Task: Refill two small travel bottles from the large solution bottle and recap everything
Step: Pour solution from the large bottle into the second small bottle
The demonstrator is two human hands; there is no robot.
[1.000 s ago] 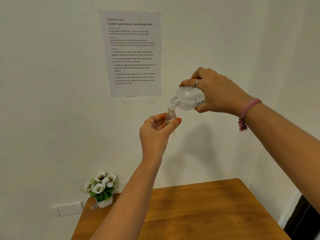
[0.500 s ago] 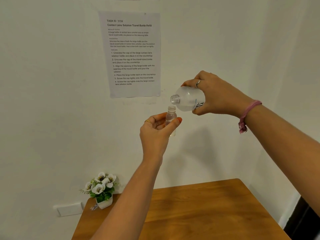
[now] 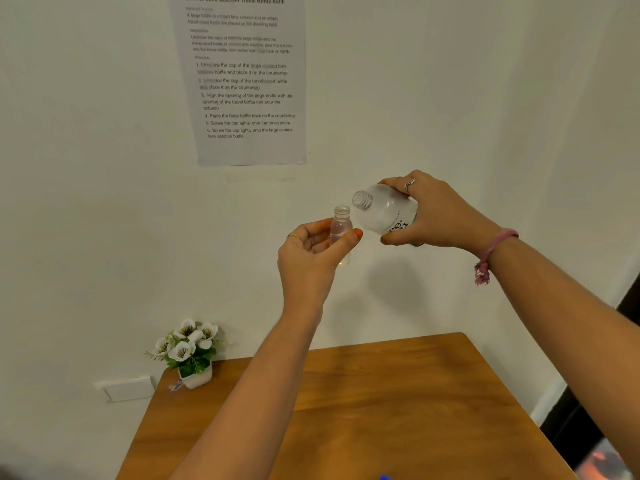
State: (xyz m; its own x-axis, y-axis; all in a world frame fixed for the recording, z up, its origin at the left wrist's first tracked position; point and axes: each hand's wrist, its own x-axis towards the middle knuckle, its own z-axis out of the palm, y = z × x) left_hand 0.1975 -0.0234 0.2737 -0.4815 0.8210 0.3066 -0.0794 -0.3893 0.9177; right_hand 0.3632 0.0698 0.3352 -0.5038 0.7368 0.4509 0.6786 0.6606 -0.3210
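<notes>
Desk (image 3: pixel 398 393) sits below me, wood top, w/ a small blue thing (image 3: pixel 383 477) cut off at the bottom edge, can't tell what it is. Flower pot (image 3: pixel 194 355) stands at the desk's far-left corner, next to a white wall outlet (image 3: pixel 128 388).

Both my arms are raised above the desk. My left hand (image 3: pixel 311 254) pinches the travel bottle (image 3: pixel 341 226) between thumb and fingers, upright, uncapped, clear liquid in it. My right hand (image 3: pixel 440 213) wraps round the big bottle (image 3: pixel 384 211), tilted w/ its open neck pointing left and toward me, just beside and a bit above the travel bottle's mouth, not touching it. Pink band (image 3: pixel 493 251) on my right wrist.

Behind, on the wall, hangs the task sheet (image 3: pixel 246 81).
</notes>
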